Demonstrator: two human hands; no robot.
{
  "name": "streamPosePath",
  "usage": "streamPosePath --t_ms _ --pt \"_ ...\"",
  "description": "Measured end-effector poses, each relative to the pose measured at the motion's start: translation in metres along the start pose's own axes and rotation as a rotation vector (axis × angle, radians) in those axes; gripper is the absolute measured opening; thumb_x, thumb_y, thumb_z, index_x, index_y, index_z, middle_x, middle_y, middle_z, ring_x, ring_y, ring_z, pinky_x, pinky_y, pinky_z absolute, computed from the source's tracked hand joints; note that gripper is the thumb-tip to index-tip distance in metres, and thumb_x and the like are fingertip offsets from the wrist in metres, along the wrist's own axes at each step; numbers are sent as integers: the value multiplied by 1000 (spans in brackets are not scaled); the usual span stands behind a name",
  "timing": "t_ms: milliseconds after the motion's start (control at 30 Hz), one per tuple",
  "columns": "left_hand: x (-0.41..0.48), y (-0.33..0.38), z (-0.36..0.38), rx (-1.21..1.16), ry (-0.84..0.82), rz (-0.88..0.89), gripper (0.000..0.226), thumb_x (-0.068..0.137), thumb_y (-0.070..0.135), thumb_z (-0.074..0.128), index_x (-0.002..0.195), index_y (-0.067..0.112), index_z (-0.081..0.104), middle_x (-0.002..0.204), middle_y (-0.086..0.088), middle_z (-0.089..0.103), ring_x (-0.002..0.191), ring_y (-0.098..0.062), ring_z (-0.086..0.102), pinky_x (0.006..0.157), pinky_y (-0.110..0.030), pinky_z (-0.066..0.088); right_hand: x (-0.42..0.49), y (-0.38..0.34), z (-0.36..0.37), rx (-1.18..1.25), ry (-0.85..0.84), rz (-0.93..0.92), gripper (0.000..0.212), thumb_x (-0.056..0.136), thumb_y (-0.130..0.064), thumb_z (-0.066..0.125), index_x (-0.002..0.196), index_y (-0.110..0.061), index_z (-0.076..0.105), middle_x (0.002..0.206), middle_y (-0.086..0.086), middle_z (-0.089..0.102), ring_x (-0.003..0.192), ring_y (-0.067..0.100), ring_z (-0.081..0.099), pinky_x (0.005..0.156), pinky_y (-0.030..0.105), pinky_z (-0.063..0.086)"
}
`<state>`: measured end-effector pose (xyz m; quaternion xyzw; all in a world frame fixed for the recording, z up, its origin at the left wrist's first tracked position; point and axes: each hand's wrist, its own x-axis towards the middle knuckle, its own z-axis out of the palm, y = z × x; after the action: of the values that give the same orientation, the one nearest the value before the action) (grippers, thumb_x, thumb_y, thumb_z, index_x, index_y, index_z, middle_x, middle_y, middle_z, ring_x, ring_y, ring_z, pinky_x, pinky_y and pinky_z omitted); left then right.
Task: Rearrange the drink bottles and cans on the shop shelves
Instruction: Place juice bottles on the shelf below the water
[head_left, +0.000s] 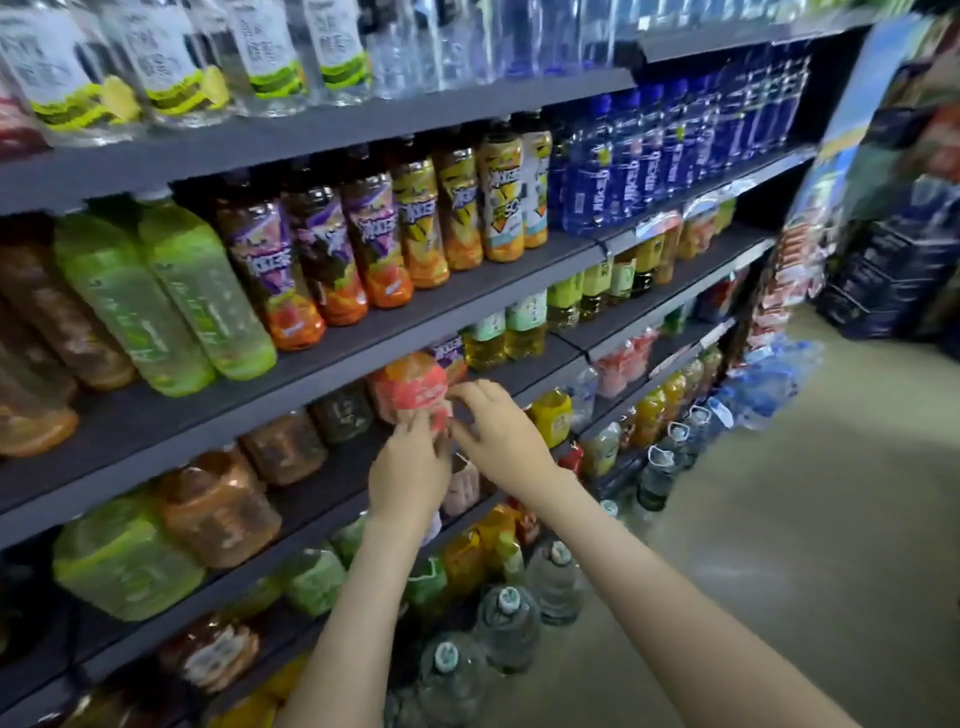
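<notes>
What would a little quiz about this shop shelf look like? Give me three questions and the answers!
1. Pick one: the bottle held by the left hand and the right hand has a label that is A) blue, B) pinkish red, C) black.
2. True or false: the blue bottles stand further right than the green bottles.
3. Fill in: the big water jugs stand on the ____.
Key: 1 B; 2 true; 3 floor.
</notes>
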<state>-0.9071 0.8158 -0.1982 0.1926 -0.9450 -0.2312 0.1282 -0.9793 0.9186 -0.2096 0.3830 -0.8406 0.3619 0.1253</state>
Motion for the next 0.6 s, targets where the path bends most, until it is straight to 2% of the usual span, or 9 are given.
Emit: streamPosePath --t_ms 100,200,300,433,533,600 --pt "19 61 69 16 -96 -55 30 97 30 44 124 17 50 121 -9 58 109 -33 56 77 -37 44 -27 89 -35 -36 -47 167 29 89 -11 56 118 -4 53 113 12 55 111 28 48 88 30 37" --pt "38 114 132 29 -168 -45 26 96 29 45 117 14 52 115 -11 60 109 -32 56 83 -41 49 -49 174 -70 -55 -97 338 25 88 -8 54 111 -1 53 110 16 54 108 33 48 82 33 36" --pt "55 154 181 76 -247 -31 27 95 29 47 115 12 52 111 -12 61 105 -35 58 81 -41 50 -61 244 -102 -59 -114 517 24 87 -7 55 109 3 52 110 20 54 109 36 48 83 36 37" --pt "92 197 233 118 -313 -39 26 96 29 46 113 10 53 110 -14 62 103 -35 59 75 -38 47 -60 328 -128 -116 -222 590 30 90 -6 51 117 6 52 116 22 52 112 38 46 92 41 37" --pt "133 223 271 196 -315 -26 28 97 29 45 116 10 53 114 -14 61 107 -34 57 80 -38 47 -40 389 -140 -59 -186 712 39 89 -11 55 126 0 46 121 20 51 115 35 46 91 36 37" --pt "166 241 300 171 -337 -40 29 98 28 44 119 9 50 117 -15 60 109 -35 56 82 -39 47 -22 427 -148 -38 -176 747 37 90 -15 57 122 1 47 118 19 53 112 35 48 86 35 37"
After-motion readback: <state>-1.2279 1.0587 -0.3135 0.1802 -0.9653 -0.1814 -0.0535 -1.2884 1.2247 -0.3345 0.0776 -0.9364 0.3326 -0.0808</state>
